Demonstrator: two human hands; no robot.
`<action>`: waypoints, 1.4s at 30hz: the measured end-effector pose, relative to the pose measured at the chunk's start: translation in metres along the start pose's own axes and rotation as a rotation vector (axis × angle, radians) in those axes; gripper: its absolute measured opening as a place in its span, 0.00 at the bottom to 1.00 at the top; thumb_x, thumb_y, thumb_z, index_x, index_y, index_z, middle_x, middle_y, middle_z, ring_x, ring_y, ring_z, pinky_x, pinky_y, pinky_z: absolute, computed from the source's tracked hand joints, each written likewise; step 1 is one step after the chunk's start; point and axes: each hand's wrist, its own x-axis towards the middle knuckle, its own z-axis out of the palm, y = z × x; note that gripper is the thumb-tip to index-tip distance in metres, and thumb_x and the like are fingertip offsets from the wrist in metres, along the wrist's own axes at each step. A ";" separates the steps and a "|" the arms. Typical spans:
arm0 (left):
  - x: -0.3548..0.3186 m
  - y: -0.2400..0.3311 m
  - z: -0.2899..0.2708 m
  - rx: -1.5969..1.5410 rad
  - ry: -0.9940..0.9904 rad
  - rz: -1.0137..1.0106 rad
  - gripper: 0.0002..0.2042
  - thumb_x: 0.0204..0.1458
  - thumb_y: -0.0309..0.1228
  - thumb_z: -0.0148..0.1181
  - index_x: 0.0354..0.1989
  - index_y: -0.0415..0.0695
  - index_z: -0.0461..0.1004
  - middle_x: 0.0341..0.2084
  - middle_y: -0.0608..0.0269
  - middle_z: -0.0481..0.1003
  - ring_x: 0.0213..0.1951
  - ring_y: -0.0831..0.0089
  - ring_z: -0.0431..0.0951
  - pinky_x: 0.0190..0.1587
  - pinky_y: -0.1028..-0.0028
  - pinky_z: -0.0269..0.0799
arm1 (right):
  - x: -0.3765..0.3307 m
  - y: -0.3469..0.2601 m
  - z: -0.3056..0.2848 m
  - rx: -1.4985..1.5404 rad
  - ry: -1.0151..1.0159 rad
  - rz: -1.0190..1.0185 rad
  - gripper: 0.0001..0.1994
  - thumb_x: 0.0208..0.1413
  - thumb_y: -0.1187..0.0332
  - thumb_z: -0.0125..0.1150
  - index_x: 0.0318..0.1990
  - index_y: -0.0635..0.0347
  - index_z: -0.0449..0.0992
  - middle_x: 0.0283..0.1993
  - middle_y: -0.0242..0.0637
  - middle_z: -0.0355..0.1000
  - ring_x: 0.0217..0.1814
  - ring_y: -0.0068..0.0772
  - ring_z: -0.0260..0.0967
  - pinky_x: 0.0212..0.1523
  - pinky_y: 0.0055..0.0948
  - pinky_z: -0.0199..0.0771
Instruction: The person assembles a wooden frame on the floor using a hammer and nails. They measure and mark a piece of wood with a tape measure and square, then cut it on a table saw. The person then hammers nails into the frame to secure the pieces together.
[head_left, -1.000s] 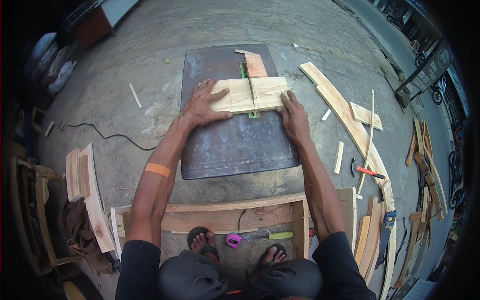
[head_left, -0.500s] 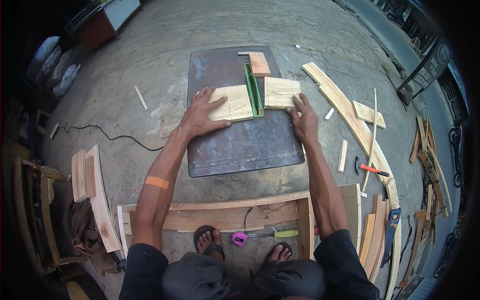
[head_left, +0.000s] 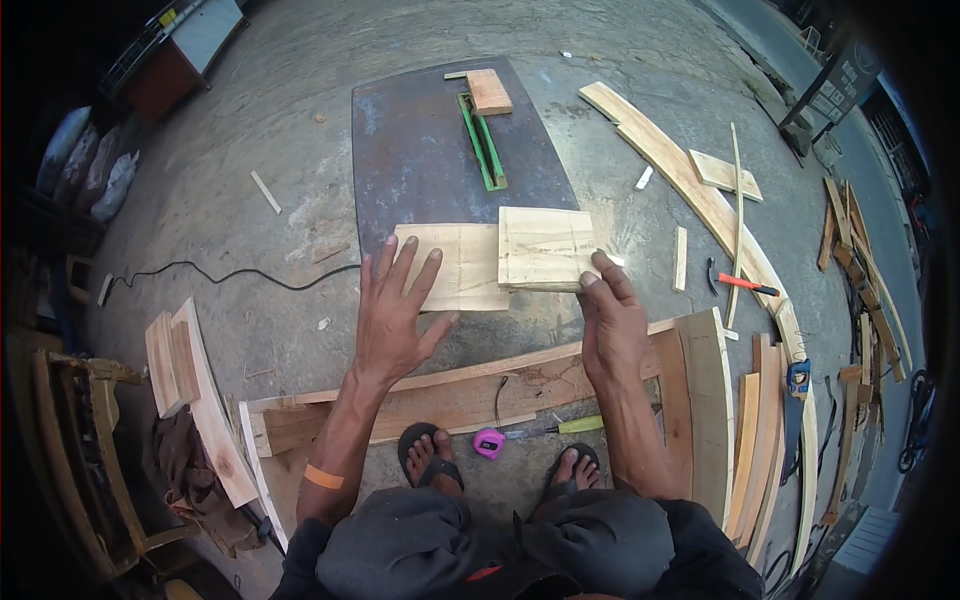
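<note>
My left hand has its fingers spread over the left side of a pale wooden board. A second pale board is pinched at its right edge between the thumb and fingers of my right hand. The second board's left edge overlaps the first in view; whether they touch I cannot tell. Both boards are at the near end of a dark metal table, hiding its near edge. Farther up the table are a green-edged slot and a reddish wood block.
A long wooden frame lies before my feet, with a pink tape measure and a green-handled tool nearby. To the right are a long curved plank, an orange-handled hammer and a handsaw. A black cable crosses the floor.
Both boards have come back toward me from beside the green slot, and they are now close together. My left hand's fingers have spread wider. The view has shifted.
</note>
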 end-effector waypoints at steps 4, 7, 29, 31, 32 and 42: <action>-0.034 0.050 0.021 -0.237 0.261 -0.124 0.37 0.48 0.28 0.63 0.70 0.36 0.62 0.65 0.37 0.60 0.68 0.41 0.57 0.69 0.42 0.52 | -0.053 0.044 0.008 -0.524 -0.356 -0.038 0.24 0.64 0.71 0.62 0.65 0.71 0.69 0.73 0.55 0.62 0.73 0.45 0.64 0.71 0.40 0.66; -0.043 0.056 0.023 -0.174 0.198 -0.141 0.41 0.44 0.35 0.69 0.70 0.37 0.62 0.65 0.35 0.55 0.68 0.39 0.55 0.68 0.43 0.52 | -0.055 0.040 0.016 -0.864 -0.405 -0.318 0.25 0.62 0.71 0.62 0.65 0.70 0.68 0.72 0.59 0.62 0.72 0.55 0.63 0.68 0.42 0.68; -0.020 -0.037 0.004 -0.095 0.101 -0.139 0.24 0.51 0.21 0.58 0.60 0.42 0.75 0.55 0.51 0.77 0.61 0.51 0.73 0.68 0.40 0.55 | -0.025 0.046 0.061 -1.466 -0.742 -0.872 0.37 0.48 0.55 0.74 0.64 0.64 0.70 0.67 0.63 0.58 0.68 0.64 0.55 0.65 0.59 0.62; -0.005 -0.046 0.010 -0.051 0.228 -0.097 0.22 0.52 0.23 0.59 0.59 0.43 0.76 0.51 0.52 0.78 0.58 0.51 0.74 0.66 0.39 0.56 | -0.033 0.056 0.067 -1.491 -0.617 -0.831 0.39 0.45 0.53 0.77 0.64 0.62 0.69 0.67 0.61 0.57 0.69 0.66 0.54 0.67 0.60 0.60; 0.003 -0.050 0.015 -0.030 0.299 -0.074 0.21 0.53 0.24 0.60 0.58 0.43 0.77 0.50 0.53 0.79 0.57 0.52 0.75 0.65 0.38 0.57 | -0.033 0.059 0.068 -1.506 -0.553 -0.820 0.40 0.43 0.53 0.78 0.63 0.62 0.69 0.66 0.60 0.57 0.69 0.67 0.53 0.68 0.61 0.59; -0.035 -0.020 0.052 -0.325 0.412 -0.396 0.21 0.55 0.30 0.67 0.58 0.42 0.78 0.62 0.51 0.71 0.69 0.48 0.62 0.70 0.54 0.60 | 0.000 0.056 0.039 -1.301 -0.665 -0.986 0.36 0.42 0.58 0.78 0.59 0.63 0.72 0.62 0.55 0.60 0.71 0.70 0.50 0.69 0.66 0.56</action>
